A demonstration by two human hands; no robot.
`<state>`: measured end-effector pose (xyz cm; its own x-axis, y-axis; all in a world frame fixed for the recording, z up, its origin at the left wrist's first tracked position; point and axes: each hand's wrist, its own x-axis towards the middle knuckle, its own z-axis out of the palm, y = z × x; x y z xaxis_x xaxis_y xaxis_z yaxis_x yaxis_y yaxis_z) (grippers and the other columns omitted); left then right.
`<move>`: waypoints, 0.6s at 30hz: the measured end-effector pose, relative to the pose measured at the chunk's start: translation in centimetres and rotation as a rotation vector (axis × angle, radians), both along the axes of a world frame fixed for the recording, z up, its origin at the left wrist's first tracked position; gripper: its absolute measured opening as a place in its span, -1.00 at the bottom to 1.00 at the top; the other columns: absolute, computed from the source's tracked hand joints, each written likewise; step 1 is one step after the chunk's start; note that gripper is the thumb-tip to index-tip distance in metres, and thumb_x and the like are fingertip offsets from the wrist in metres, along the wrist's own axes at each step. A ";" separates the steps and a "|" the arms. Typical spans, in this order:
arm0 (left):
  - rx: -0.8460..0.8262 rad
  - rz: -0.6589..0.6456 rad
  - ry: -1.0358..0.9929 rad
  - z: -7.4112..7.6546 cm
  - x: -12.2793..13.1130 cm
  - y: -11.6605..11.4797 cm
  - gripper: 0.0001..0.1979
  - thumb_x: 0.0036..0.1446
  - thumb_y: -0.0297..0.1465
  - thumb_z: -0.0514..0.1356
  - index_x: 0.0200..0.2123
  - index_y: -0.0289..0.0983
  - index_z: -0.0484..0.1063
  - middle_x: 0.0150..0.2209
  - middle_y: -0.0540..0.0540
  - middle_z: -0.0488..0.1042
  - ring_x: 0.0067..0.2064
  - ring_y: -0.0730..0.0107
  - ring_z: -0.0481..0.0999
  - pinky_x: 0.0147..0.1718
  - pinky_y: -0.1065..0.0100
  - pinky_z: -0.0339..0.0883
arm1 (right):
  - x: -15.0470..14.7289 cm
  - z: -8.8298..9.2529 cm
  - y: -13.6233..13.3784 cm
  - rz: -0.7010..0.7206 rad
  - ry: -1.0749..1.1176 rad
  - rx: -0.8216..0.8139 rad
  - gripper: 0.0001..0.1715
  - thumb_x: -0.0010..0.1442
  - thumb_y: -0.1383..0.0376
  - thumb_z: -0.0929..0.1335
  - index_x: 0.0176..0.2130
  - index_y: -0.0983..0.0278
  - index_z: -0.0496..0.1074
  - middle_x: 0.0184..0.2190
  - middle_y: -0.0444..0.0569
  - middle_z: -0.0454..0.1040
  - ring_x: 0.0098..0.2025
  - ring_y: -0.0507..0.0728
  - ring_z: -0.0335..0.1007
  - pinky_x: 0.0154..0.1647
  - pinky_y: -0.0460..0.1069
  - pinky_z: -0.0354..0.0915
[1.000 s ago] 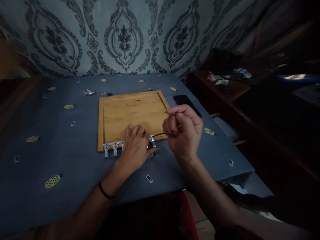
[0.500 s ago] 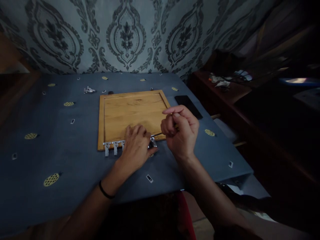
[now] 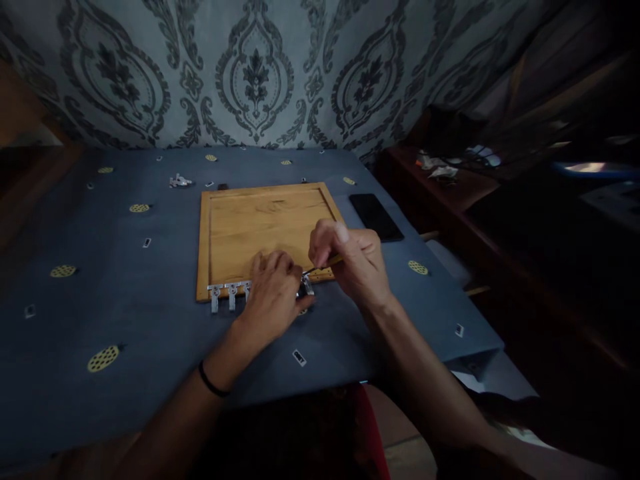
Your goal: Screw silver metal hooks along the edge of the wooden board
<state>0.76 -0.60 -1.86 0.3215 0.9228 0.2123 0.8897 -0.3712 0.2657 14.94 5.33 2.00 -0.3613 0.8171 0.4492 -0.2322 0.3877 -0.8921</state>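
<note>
A wooden panel (image 3: pixel 250 233) with a raised frame lies flat on the table. Along its near edge sits a row of small metal hinges (image 3: pixel 215 300), partly covered by my left hand (image 3: pixel 273 285). That hand bends over the edge, fingers on the wood, with its thumb against the rightmost metal hinge (image 3: pixel 309 287). Closed around a thin screwdriver (image 3: pixel 327 263) with a yellowish handle is my right hand (image 3: pixel 356 267). The screwdriver slants down to the left, its tip at the rightmost hinge. My left fingers hide the exact contact.
A black phone (image 3: pixel 376 217) lies right of the panel. More metal hinges (image 3: pixel 180 181) rest at the back left, and a small dark object (image 3: pixel 223 187) sits behind the panel. A patterned curtain or wall covering (image 3: pixel 255 80) borders the far table edge. Cluttered dark furniture (image 3: pixel 425 180) stands at the right.
My right hand has turned and shifted slightly down and left, showing more of the screwdriver. My left hand stays in place on the panel's edge.
</note>
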 end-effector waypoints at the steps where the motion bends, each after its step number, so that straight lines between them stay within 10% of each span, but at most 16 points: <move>1: 0.002 -0.001 -0.008 0.0 0.0 0.0 -0.63 0.16 -0.20 0.42 -0.07 -0.29 0.51 -0.03 -0.23 0.49 0.09 -0.06 0.38 0.15 -0.09 0.20 | 0.2 0.1 0.3 0.076 -0.012 0.023 -0.33 0.35 -0.07 0.35 -0.63 0.25 0.45 -0.58 -0.10 0.34 -0.48 0.01 0.29 -0.46 -0.05 0.21; 6: -0.011 0.009 -0.016 0.1 0.1 0.1 -0.63 0.16 -0.20 0.41 -0.06 -0.28 0.51 -0.05 -0.22 0.50 0.11 -0.06 0.38 0.15 -0.08 0.21 | -0.4 0.6 1.5 0.379 0.022 -0.137 -0.20 0.33 -0.13 0.34 -0.73 0.23 0.12 -0.80 -0.25 0.10 -0.74 -0.08 -0.04 -0.68 -0.11 -0.02; 14: -0.039 0.016 0.017 0.1 0.2 0.1 -0.69 0.23 -0.16 0.35 -0.17 -0.30 0.52 -0.08 -0.22 0.49 0.08 -0.05 0.40 0.09 -0.06 0.25 | -4.6 0.3 -1.1 -0.476 0.348 -0.091 -0.23 0.33 -0.08 0.38 -0.67 0.21 0.02 -0.76 -0.29 -0.06 -0.72 -0.09 -0.22 -0.71 -0.07 -0.22; 18: -0.082 0.010 0.024 0.4 0.2 0.1 -0.65 0.24 -0.14 0.33 -0.13 -0.34 0.52 -0.07 -0.24 0.49 0.09 -0.06 0.40 0.08 -0.05 0.26 | -4.9 -0.1 -1.8 -0.523 0.357 -0.086 -0.27 0.35 -0.07 0.35 -0.65 0.20 0.06 -0.73 -0.27 -0.04 -0.69 -0.06 -0.18 -0.68 -0.04 -0.20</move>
<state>0.93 -0.51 -1.49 0.3164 0.9400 0.1276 0.8999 -0.3399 0.2732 10.02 3.55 1.91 0.2548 0.8834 0.3934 -0.3203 0.4610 -0.8276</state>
